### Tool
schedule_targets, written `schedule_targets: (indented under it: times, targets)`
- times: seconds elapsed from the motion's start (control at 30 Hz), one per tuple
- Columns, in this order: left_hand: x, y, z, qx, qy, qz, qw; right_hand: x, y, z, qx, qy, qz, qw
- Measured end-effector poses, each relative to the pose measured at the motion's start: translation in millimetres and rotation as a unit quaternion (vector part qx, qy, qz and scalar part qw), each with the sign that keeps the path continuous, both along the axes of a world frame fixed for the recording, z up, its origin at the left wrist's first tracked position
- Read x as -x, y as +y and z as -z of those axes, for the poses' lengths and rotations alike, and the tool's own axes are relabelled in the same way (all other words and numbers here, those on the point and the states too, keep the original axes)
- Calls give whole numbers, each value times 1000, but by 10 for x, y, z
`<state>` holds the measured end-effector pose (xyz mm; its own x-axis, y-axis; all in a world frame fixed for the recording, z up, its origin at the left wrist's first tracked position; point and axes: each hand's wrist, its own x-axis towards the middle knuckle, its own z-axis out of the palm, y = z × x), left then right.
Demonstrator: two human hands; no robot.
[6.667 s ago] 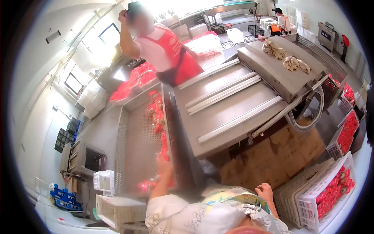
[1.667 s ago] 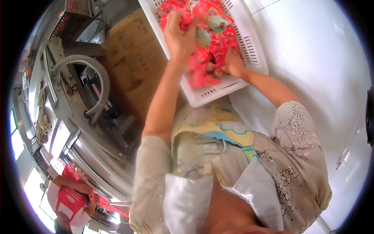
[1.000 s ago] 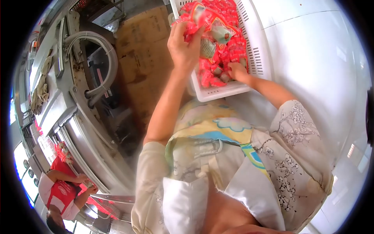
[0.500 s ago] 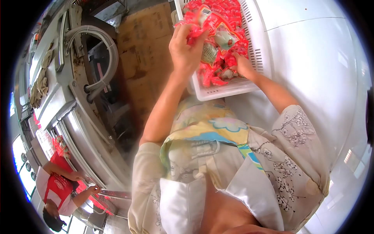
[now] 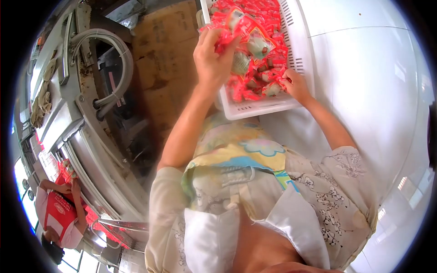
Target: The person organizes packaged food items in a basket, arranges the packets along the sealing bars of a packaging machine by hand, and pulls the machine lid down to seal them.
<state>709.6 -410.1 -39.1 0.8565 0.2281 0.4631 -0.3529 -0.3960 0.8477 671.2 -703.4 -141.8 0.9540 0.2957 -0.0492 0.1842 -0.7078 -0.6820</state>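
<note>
My fingers clutch red packets over the white crate.

The white crate [image 5: 291,103] sits on the pale floor before me, full of red packets [image 5: 255,68]. My left hand [image 5: 210,61] grips a bunch [image 5: 236,29] above it; my right hand [image 5: 295,85] pinches packets at the near rim.
</note>
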Motion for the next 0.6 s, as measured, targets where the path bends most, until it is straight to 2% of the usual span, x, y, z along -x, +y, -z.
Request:
schedule_targets:
  times: [0.07, 0.23, 0.33, 0.47, 0.5, 0.6]
  targets:
    - [-55, -51, 105, -10, -4, 8, 1000, 20, 27, -127, -9, -19, 16, 1000]
    - [-93, -244, 188, -71, 100, 40, 992, 83, 98, -392, -12, -88, 34, 995]
    - [-150, -347, 287, -124, 73, 51, 988, 24, 32, -423, -26, -73, 64, 995]
    - [-206, -412, 273, -96, 131, 76, 984, -75, 28, -836, 13, -133, 46, 990]
    - [-231, -423, 236, -89, 66, 69, 991, -89, 50, -972, 34, -145, 40, 988]
    - [-211, -348, 37, -85, 27, 84, 992, -109, 146, -1263, 76, -191, 15, 979]
